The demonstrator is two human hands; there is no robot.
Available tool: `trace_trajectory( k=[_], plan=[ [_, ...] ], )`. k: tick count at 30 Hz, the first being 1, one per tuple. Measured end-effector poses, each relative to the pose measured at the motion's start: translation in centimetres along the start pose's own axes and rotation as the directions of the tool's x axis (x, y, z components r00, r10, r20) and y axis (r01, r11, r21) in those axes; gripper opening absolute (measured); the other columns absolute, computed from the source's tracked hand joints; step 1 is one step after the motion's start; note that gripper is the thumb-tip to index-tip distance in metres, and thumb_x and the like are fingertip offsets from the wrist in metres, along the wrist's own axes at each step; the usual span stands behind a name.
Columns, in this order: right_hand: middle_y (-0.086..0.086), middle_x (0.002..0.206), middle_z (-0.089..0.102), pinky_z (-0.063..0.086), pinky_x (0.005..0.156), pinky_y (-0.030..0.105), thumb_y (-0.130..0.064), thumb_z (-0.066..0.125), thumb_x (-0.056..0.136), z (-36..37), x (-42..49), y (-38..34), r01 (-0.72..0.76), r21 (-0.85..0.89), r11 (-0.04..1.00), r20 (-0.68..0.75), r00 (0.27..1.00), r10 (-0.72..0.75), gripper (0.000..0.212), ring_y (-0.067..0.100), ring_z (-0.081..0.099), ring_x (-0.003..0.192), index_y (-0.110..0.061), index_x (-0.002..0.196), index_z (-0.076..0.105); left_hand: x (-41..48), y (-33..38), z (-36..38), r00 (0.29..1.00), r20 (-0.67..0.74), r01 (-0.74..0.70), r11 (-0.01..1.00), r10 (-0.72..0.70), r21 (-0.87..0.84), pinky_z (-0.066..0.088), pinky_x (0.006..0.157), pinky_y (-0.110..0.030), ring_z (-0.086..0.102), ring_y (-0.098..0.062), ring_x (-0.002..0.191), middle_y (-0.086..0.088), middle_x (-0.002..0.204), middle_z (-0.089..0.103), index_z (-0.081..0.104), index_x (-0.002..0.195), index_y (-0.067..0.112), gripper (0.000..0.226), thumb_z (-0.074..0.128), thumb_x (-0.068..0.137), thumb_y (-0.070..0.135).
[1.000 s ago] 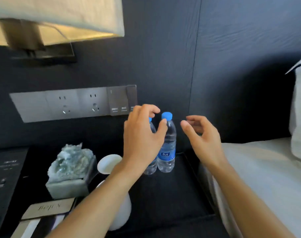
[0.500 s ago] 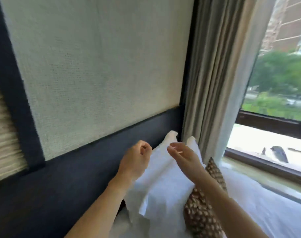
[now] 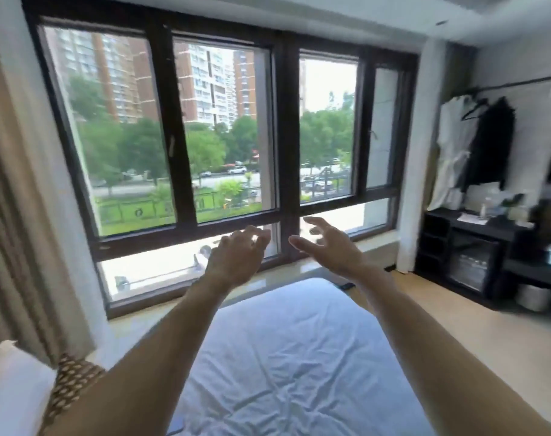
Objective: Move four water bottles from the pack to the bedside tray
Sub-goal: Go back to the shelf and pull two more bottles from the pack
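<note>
No water bottles, pack or bedside tray can be made out for certain in this view; the camera faces a large dark-framed window [image 3: 224, 136] that fills the upper middle of the frame.

At the right edge of the frame stands a dark cabinet [image 3: 475, 247] with open shelves on its left side and a glass-fronted compartment [image 3: 470, 267]. Pale shapes show behind that glass, too blurred to identify. On the cabinet top lie a white sheet and a few small items, also too blurred to name. Just below it, on the floor at the lower right, sits a small pale bin [image 3: 533, 297]; its contents cannot be seen. Above the cabinet, a white garment [image 3: 453, 152] and a black garment [image 3: 491, 146] hang on a rail.

Both bare arms reach forward across the centre of the frame, over a bed with a rumpled white sheet [image 3: 286, 357]. The left hand [image 3: 236, 256] is loosely curled, fingers bent inward, holding nothing and touching nothing. The right hand [image 3: 327, 243] is spread wider, thumb and fingers apart, palm turned toward the left hand, also empty. The two hands are near each other but apart.

In the lower left corner lie a white pillow [image 3: 13, 391] and, just beside it, a brown patterned cushion [image 3: 73, 379]. A beige curtain [image 3: 19, 215] hangs along the left edge.
</note>
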State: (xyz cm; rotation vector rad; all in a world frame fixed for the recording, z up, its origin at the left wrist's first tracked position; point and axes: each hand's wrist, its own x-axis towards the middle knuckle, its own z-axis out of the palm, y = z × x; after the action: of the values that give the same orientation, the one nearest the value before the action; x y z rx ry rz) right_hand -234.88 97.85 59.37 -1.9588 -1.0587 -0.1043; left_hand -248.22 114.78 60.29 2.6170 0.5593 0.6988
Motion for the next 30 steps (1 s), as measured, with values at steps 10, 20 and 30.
trace_trajectory(
  k=[10,20,30],
  plan=[
    [0.013,0.145,0.056,0.044,0.096,0.032,-0.073,0.072,0.069,-38.4,-18.9,26.2,-0.498,-0.049,0.866,-0.437,0.79,0.43,0.097,0.025,0.058,0.128,-0.024,0.149,0.047,4.4,41.8,28.5,0.83,0.261,-0.448,0.868,0.493,-0.214,0.052,0.095,-0.049,0.065,-0.031,0.113,-0.003,0.123,0.072,0.065,0.12,0.035,0.05,0.034,0.093,0.064],
    [0.008,0.137,0.06,0.043,0.093,0.029,-0.056,0.079,0.078,-64.1,-28.7,46.1,-0.686,0.015,0.728,-0.645,0.55,0.531,0.077,0.014,0.056,0.11,-0.023,0.143,0.054,10.0,69.9,49.9,0.723,0.308,-0.535,0.783,0.618,-0.316,0.051,0.096,-0.05,0.063,-0.032,0.113,-0.005,0.119,0.072,0.064,0.12,0.034,0.045,0.035,0.099,0.061],
    [0.007,0.132,0.061,0.042,0.092,0.029,-0.05,0.072,0.088,-80.9,-25.3,68.5,-0.777,-0.057,0.627,-0.703,0.477,0.528,0.062,0.014,0.055,0.107,-0.02,0.14,0.055,23.7,90.1,71.5,0.634,0.339,-0.591,0.718,0.695,-0.366,0.053,0.091,-0.048,0.065,-0.032,0.108,-0.003,0.12,0.072,0.063,0.121,0.035,0.04,0.036,0.1,0.055]
  ],
)
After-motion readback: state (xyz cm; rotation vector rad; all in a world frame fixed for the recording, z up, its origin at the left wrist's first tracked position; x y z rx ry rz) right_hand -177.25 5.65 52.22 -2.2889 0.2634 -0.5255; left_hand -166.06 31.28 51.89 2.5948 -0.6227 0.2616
